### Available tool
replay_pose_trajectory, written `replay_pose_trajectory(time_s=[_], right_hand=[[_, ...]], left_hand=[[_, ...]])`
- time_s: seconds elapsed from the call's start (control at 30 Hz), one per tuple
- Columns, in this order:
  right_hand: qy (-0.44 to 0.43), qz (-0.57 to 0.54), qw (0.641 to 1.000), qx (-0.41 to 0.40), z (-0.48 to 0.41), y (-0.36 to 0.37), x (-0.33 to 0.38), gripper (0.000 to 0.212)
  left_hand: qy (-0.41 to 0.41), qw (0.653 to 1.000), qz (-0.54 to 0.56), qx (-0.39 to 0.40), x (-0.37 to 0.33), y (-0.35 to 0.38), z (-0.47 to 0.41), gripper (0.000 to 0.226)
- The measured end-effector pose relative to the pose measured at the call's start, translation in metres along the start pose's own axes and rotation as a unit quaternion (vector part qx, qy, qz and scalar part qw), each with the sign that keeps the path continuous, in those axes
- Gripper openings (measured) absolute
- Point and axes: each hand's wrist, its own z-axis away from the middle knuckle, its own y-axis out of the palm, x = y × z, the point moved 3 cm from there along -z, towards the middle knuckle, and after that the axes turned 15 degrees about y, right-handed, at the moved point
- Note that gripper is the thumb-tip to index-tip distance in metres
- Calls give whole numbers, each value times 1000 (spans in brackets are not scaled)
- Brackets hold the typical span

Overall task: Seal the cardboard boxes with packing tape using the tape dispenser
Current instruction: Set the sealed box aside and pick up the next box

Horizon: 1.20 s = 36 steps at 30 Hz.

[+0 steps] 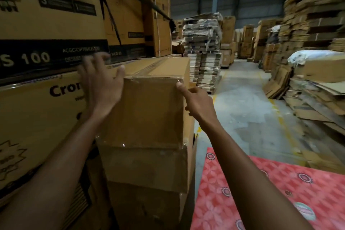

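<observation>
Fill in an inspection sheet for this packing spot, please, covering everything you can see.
Surface: stacked plain brown cardboard boxes carry the work.
Job's things: top brown cardboard box, clear glossy tape along its upper edge; tape dispenser not seen.
Clutter: red flower-patterned mat on the floor.
Grippers: left hand open against the top box's upper left corner; right hand presses the upper right corner with one fingertip.
Cables: nothing seen.
Surroundings: printed cartons with black straps left; flattened cardboard stacks beyond.

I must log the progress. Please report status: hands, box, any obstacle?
Left hand open, at top box left corner. Right hand fingertip presses tape at right corner. Tape dispenser not in view; nothing in the way.
</observation>
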Motion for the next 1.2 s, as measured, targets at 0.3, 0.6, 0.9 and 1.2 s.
replay_pose_trajectory(time_s=[0.3,0.6,0.9,1.2], right_hand=[[21,-182,982,-52,9,-106,-60,24],[109,-208,925,-299,73,-289,-202,12],[318,-183,785,-499,267,-454,-405,14],[505,-171,657,-532,437,-594,-612,16]], left_hand=[[141,879,442,114,-195,74,77,18],[-55,705,592,387,-341,201,241,9],[4,492,588,642,-550,188,476,6],[-53,379,427,819,-685,154,726,11]])
